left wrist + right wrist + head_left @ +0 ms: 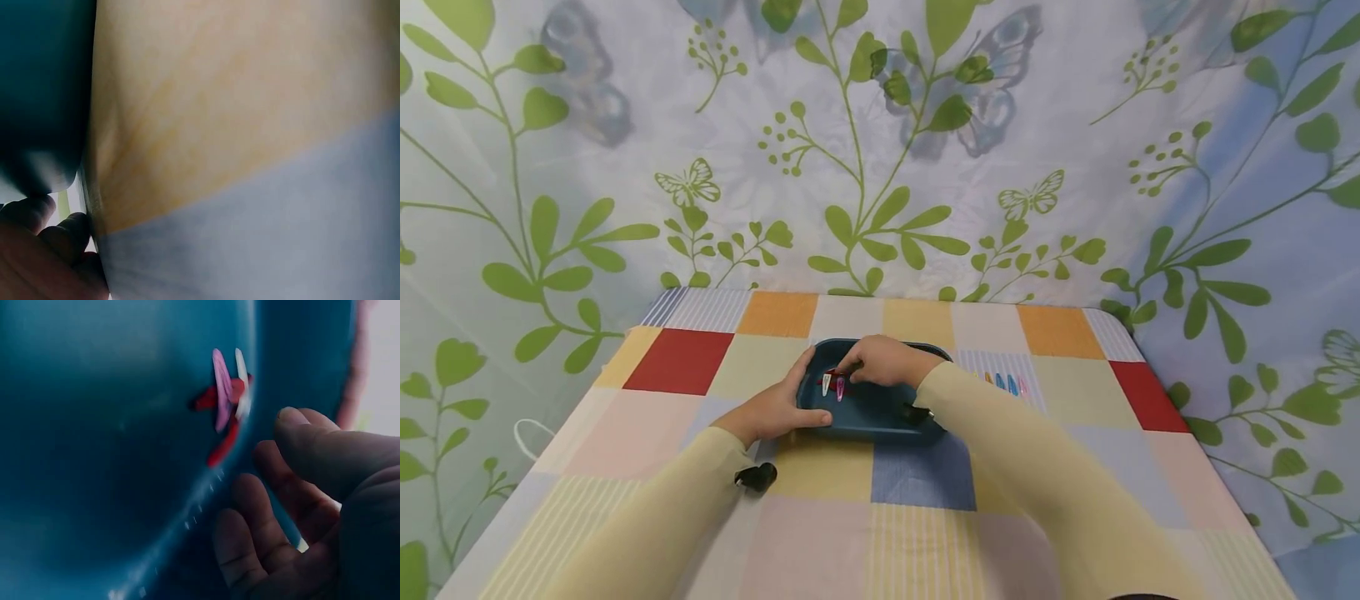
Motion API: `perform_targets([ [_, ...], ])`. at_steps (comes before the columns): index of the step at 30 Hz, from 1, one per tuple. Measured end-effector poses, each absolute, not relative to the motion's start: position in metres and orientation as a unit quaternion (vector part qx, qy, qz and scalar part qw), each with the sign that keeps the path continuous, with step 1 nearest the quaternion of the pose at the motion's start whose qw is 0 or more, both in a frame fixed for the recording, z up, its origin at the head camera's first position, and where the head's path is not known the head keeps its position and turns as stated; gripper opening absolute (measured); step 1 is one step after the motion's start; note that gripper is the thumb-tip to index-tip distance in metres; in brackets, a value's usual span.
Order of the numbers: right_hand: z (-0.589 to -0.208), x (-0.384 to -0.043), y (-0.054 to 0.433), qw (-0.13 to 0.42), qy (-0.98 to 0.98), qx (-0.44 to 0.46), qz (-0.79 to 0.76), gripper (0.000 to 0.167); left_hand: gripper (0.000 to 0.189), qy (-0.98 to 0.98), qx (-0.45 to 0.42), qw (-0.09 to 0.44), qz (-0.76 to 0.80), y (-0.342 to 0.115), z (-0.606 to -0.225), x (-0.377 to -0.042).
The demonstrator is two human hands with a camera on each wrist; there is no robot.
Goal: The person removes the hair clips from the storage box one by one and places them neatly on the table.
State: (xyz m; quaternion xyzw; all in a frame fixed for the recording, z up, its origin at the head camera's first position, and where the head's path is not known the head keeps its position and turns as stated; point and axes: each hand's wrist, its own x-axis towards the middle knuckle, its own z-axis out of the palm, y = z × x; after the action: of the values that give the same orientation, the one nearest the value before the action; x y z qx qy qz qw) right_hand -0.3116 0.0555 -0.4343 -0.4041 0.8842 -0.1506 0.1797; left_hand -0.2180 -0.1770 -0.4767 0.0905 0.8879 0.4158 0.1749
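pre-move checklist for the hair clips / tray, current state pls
1. Teal tray steadied: ok. Left hand holds its left rim, thumb inside.
2. Tray flat on the checked tablecloth: ok in the head view.
3. Clips in the tray: ok. Red, pink and white ones lie crossed near the left wall.
4. Right hand free of a clip: ok. The right wrist view shows curled fingers holding nothing, just off the pile.
5. Clips left on the cloth: not ok. A row lies right of the tray.
6. Exact count of that row: cannot tell, too small.
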Motion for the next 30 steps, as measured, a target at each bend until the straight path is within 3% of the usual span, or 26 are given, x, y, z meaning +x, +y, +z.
perform_targets([
  [13, -0.454, -0.311, 0.037, 0.143, 0.868, -0.472, -0.061, 0.024, 0.124, 0.894, 0.098, 0.167, 0.405, -0.176, -0.477, -0.218],
  [23, -0.460, -0.311, 0.034, 0.150, 0.885, -0.437, -0.060, 0.024, 0.125, 0.894, 0.096, 0.168, 0.403, -0.178, -0.478, -0.216],
  [30, -0.457, -0.310, 0.036, 0.130, 0.888, -0.440, -0.040, 0.015, 0.124, 0.893, 0.096, 0.172, 0.406, -0.177, -0.476, -0.218],
])
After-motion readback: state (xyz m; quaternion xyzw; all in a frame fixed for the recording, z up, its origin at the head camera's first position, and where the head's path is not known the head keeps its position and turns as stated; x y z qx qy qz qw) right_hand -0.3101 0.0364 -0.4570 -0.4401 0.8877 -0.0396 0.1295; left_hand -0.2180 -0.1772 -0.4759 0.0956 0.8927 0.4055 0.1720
